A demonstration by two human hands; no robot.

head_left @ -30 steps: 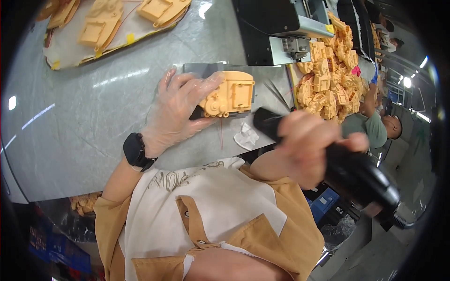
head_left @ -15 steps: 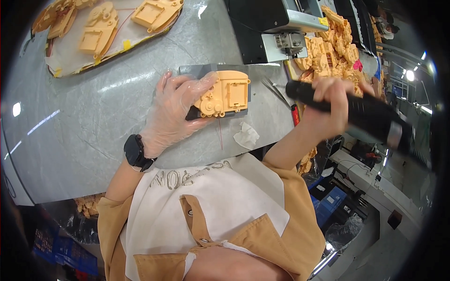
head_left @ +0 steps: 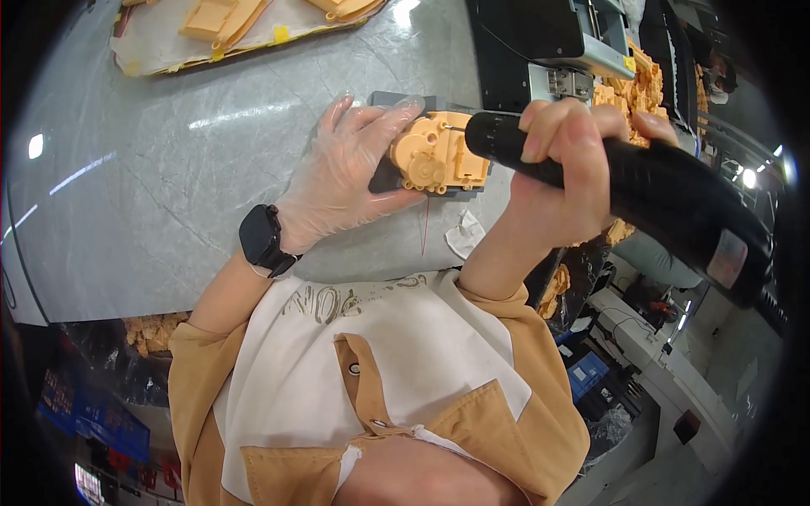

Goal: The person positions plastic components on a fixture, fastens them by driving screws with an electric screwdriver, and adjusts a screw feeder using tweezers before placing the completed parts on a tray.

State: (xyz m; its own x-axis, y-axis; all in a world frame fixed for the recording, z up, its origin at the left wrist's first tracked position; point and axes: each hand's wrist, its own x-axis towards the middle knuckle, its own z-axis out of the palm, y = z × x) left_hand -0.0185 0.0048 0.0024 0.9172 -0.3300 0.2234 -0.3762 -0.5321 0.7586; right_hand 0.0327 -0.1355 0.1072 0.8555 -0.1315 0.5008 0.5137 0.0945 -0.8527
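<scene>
My left hand (head_left: 342, 173), in a clear plastic glove, grips the left side of a light-orange plastic housing (head_left: 429, 164). The housing has a round gear-like boss and a rectangular recess, and it rests on a dark grey block-shaped fixture (head_left: 390, 99). A thin red wire (head_left: 425, 226) trails from its near edge. My right hand (head_left: 569, 164) is wrapped round a black electric screwdriver (head_left: 666, 190), held almost level with its tip toward the left. Its thin bit meets the housing's far side near the middle; the exact contact is too small to see.
A white-lined tray (head_left: 139, 57) with orange housings lies at the far left. A black and silver machine (head_left: 527, 51) stands at the far right, beside a heap of orange parts (head_left: 645, 88). A crumpled white tissue (head_left: 462, 236) lies near the table's front edge.
The screwdriver has come left, its bit now at the housing instead of off to the right. The view has shifted, and the screwdriver now covers where the tweezers lay.
</scene>
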